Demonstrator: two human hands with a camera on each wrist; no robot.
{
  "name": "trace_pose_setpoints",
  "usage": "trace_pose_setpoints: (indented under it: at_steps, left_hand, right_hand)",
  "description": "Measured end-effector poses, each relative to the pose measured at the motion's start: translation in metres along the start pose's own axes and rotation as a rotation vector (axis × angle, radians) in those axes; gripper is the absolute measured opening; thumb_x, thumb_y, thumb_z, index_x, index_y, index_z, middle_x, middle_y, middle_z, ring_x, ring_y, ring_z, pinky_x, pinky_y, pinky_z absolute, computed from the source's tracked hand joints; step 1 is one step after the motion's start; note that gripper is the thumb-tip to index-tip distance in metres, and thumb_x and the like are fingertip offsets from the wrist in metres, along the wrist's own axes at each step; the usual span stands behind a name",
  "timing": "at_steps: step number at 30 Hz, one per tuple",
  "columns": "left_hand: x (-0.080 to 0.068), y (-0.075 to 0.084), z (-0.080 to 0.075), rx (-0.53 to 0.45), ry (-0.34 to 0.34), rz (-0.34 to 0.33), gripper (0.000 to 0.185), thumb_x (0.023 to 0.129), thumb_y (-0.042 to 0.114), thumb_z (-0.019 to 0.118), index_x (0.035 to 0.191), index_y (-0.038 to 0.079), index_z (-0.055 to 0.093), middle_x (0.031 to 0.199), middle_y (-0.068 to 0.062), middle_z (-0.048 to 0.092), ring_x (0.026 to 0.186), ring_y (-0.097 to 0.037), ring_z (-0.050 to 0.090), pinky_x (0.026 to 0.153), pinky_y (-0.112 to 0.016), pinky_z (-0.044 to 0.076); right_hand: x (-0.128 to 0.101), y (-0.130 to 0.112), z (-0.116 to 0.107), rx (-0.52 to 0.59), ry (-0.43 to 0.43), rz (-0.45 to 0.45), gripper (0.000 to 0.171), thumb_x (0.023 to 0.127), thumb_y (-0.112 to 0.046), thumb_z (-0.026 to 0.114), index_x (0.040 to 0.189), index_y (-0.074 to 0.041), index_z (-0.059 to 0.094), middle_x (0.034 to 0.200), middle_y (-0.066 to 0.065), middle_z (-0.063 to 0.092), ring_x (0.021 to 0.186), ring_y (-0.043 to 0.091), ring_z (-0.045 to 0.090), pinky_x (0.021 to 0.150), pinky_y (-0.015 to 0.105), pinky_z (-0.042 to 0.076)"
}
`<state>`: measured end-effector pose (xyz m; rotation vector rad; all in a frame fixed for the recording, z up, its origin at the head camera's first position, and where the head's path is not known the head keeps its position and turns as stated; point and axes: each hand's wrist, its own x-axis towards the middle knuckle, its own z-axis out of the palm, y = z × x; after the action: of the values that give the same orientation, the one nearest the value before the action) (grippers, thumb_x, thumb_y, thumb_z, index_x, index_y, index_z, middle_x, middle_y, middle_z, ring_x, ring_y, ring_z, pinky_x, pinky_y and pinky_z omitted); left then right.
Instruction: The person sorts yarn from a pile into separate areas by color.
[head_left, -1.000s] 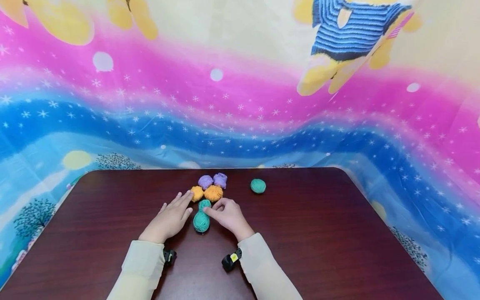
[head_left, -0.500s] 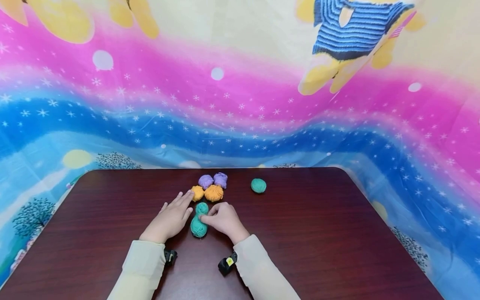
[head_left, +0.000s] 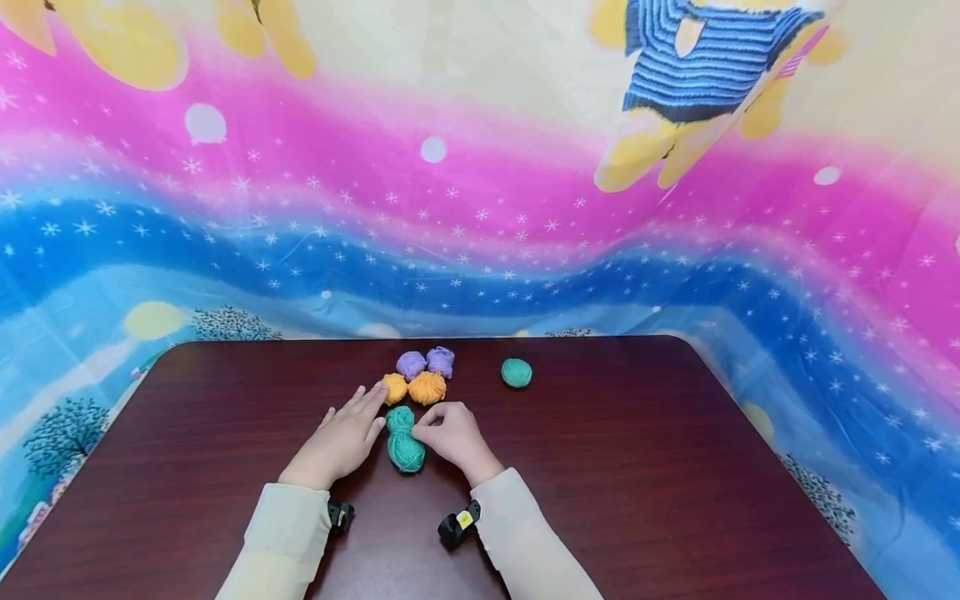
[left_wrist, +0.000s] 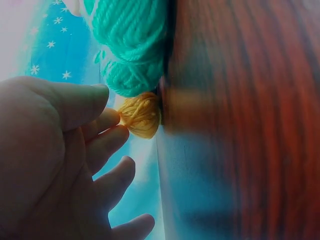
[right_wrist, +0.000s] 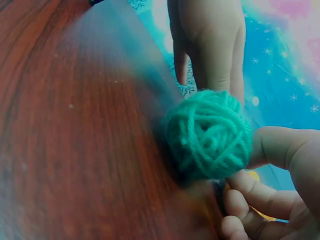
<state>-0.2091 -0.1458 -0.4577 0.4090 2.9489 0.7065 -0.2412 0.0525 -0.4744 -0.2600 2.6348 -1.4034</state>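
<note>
Two green balls of yarn (head_left: 406,452) sit one behind the other between the hands, the nearer one larger. My right hand (head_left: 457,435) pinches at the narrow part where they meet. In the right wrist view its thumb (right_wrist: 275,145) and a finger pass behind the near green ball (right_wrist: 210,135), so the exact contact is hidden. My left hand (head_left: 337,442) lies spread to the left, its fingertips at a yellow-orange ball of yarn (head_left: 393,389). In the left wrist view those fingers reach the yellow-orange ball (left_wrist: 142,115), behind the green yarn (left_wrist: 131,30).
A second orange ball (head_left: 427,388) sits beside the first. Behind them are two purple balls (head_left: 411,365). Another green ball (head_left: 516,372) stands apart at the back right of the dark wooden table (head_left: 637,467). A printed cloth (head_left: 480,208) hangs behind.
My right hand has drawn the green yarn toward me, first leftward, then slightly back to the right, with its tilt changing. The left hand has stayed in place.
</note>
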Motion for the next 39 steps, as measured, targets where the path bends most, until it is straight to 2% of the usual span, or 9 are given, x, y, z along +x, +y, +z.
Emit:
trace_pose_setpoints:
  at_steps: [7, 15, 18, 21, 25, 28, 32, 36, 39]
  left_hand:
    - [0.0, 0.001, 0.0, -0.01, 0.003, 0.006, 0.055, 0.11, 0.022, 0.043, 0.16, 0.004, 0.028, 0.165, -0.018, 0.026, 0.152, -0.042, 0.019, 0.114, -0.073, 0.018]
    - [0.0, 0.002, -0.001, -0.005, -0.002, 0.007, 0.054, 0.11, 0.021, 0.043, 0.159, 0.003, 0.03, 0.165, -0.018, 0.026, 0.152, -0.042, 0.02, 0.113, -0.073, 0.019]
    - [-0.001, 0.003, -0.001, -0.003, -0.004, 0.007, 0.054, 0.11, 0.021, 0.044, 0.159, 0.003, 0.03, 0.164, -0.019, 0.027, 0.151, -0.042, 0.02, 0.113, -0.073, 0.019]
    - [-0.001, 0.003, -0.001, -0.005, -0.007, 0.007, 0.054, 0.11, 0.021, 0.044, 0.159, 0.003, 0.03, 0.164, -0.019, 0.027, 0.152, -0.042, 0.02, 0.114, -0.072, 0.019]
    - [-0.001, 0.003, -0.001, -0.008, -0.009, 0.006, 0.055, 0.11, 0.02, 0.044, 0.159, 0.002, 0.029, 0.165, -0.019, 0.026, 0.152, -0.042, 0.019, 0.114, -0.072, 0.018]
    - [-0.001, 0.002, -0.002, -0.009, -0.01, 0.003, 0.055, 0.11, 0.021, 0.043, 0.16, 0.002, 0.029, 0.165, -0.018, 0.025, 0.152, -0.042, 0.018, 0.114, -0.072, 0.017]
    - [0.0, 0.001, -0.001, -0.009, -0.008, 0.004, 0.055, 0.11, 0.021, 0.043, 0.16, 0.002, 0.029, 0.165, -0.018, 0.025, 0.152, -0.042, 0.018, 0.115, -0.072, 0.017]
    - [0.0, 0.001, 0.0, -0.012, -0.006, 0.003, 0.055, 0.11, 0.021, 0.043, 0.16, 0.003, 0.029, 0.165, -0.019, 0.025, 0.152, -0.042, 0.018, 0.115, -0.072, 0.017]
    - [0.0, 0.001, 0.0, -0.013, -0.005, 0.001, 0.055, 0.11, 0.021, 0.043, 0.16, 0.003, 0.028, 0.165, -0.018, 0.025, 0.152, -0.042, 0.018, 0.115, -0.072, 0.017]
  right_hand:
    - [-0.005, -0.007, -0.004, -0.043, -0.094, 0.01, 0.028, 0.086, -0.035, 0.079, 0.093, -0.011, 0.069, 0.08, -0.001, 0.063, 0.068, 0.013, 0.058, 0.061, 0.028, 0.05]
    - [-0.013, -0.016, -0.001, -0.142, -0.184, 0.001, 0.035, 0.082, -0.04, 0.084, 0.094, -0.008, 0.074, 0.074, -0.004, 0.066, 0.066, 0.011, 0.06, 0.064, 0.03, 0.052]
    - [-0.015, -0.019, 0.002, -0.217, -0.174, -0.007, 0.03, 0.08, -0.041, 0.084, 0.087, -0.012, 0.075, 0.073, -0.008, 0.066, 0.071, 0.012, 0.059, 0.077, 0.041, 0.051]
    - [-0.017, -0.022, 0.005, -0.262, -0.152, 0.0, 0.024, 0.08, -0.036, 0.083, 0.074, -0.015, 0.072, 0.068, -0.011, 0.062, 0.072, 0.013, 0.055, 0.081, 0.05, 0.045]
    - [-0.019, -0.023, 0.007, -0.257, -0.143, 0.016, 0.04, 0.08, -0.028, 0.082, 0.053, -0.016, 0.055, 0.052, -0.008, 0.044, 0.056, 0.013, 0.044, 0.077, 0.048, 0.037]
    - [-0.019, -0.023, 0.008, -0.241, -0.135, 0.021, 0.05, 0.081, -0.026, 0.082, 0.048, -0.016, 0.046, 0.046, -0.008, 0.033, 0.049, 0.011, 0.034, 0.078, 0.049, 0.033]
    - [-0.019, -0.022, 0.007, -0.22, -0.115, 0.014, 0.048, 0.081, -0.023, 0.082, 0.048, -0.017, 0.049, 0.045, -0.009, 0.035, 0.049, 0.01, 0.037, 0.086, 0.056, 0.037]
    - [-0.017, -0.021, 0.004, -0.185, -0.117, 0.008, 0.04, 0.081, -0.019, 0.082, 0.051, -0.015, 0.056, 0.047, -0.008, 0.041, 0.05, 0.009, 0.04, 0.073, 0.043, 0.046]
    - [-0.015, -0.019, -0.001, -0.142, -0.118, 0.014, 0.032, 0.082, -0.017, 0.08, 0.056, -0.013, 0.061, 0.051, -0.007, 0.047, 0.051, 0.009, 0.042, 0.055, 0.027, 0.04]
